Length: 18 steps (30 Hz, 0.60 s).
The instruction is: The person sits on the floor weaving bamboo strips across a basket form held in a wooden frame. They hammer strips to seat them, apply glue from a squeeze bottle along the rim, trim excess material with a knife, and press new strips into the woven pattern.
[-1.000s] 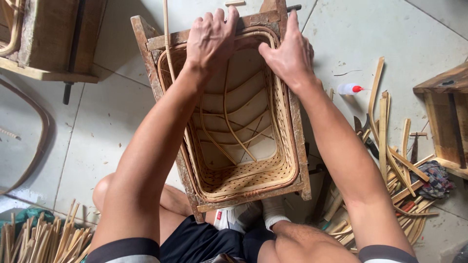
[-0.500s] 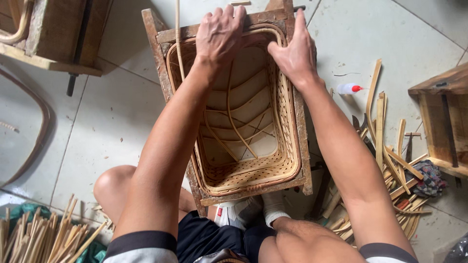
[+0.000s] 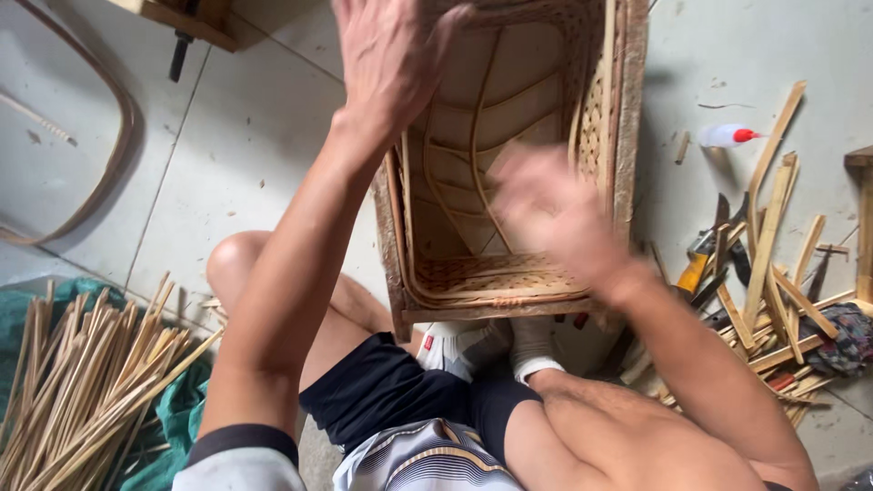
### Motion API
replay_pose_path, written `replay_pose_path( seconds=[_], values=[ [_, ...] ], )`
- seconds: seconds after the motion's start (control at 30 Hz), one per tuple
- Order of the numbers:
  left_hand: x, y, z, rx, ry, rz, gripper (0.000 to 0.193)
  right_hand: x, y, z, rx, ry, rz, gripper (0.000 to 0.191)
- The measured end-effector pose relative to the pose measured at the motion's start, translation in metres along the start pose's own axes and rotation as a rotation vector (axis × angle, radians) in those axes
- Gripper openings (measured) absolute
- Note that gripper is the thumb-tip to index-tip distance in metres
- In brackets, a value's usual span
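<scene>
You're sitting on the tiled floor (image 3: 227, 155) with the woven rattan frame (image 3: 509, 182) standing on its end right in front of you, and its bottom rail is sitting against your 2 white-socked feet (image 3: 496, 350), so I'm guessing the feet are acting as a stop while you're working on the upper part. Your left hand (image 3: 391, 55) is up at the top of the frame with the fingers (image 3: 364, 18) spread and curling over the upper edge; it looks like it's pressing there to steady it, though the frame cuts off the tips so I can't tell how tight the grip is. Your right hand (image 3: 550, 214) is hanging in front of the open middle of the frame, blurred, fingers loosely open and holding nothing that I can make out. The split cane strips (image 3: 91, 382) are lying in a bundle on the green tarp (image 3: 177, 418) by your left knee, and the wood offcuts (image 3: 773, 264), the hand tools (image 3: 705, 255) and the little glue bottle (image 3: 727, 136) are all piling up on your right, each within an arm's reach.
</scene>
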State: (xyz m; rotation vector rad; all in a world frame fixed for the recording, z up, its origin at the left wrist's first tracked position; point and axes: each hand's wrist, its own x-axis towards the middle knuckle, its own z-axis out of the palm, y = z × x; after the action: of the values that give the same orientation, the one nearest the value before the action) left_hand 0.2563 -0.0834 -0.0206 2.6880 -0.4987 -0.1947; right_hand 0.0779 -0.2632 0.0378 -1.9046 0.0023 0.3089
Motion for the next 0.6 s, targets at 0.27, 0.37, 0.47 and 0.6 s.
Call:
replay_pose_path(
  seconds=[0.27,0.37,0.47,0.6],
  values=[
    [-0.047,-0.031,0.053,-0.008,0.212,-0.089,0.075,-0.034,0.041,0.097,-0.129,-0.491,0.132,0.029],
    [-0.047,-0.034,0.052,0.006,0.245,-0.001,0.079,-0.035,0.04,0.098,-0.124,-0.43,0.154,0.024],
    [-0.049,-0.035,0.051,0.033,0.275,0.029,0.082,-0.039,0.044,0.103,-0.104,-0.402,0.185,0.021],
    [-0.05,-0.031,0.046,0.049,0.196,-0.014,0.081,-0.046,0.046,0.107,-0.158,-0.413,0.127,0.021]
  ],
)
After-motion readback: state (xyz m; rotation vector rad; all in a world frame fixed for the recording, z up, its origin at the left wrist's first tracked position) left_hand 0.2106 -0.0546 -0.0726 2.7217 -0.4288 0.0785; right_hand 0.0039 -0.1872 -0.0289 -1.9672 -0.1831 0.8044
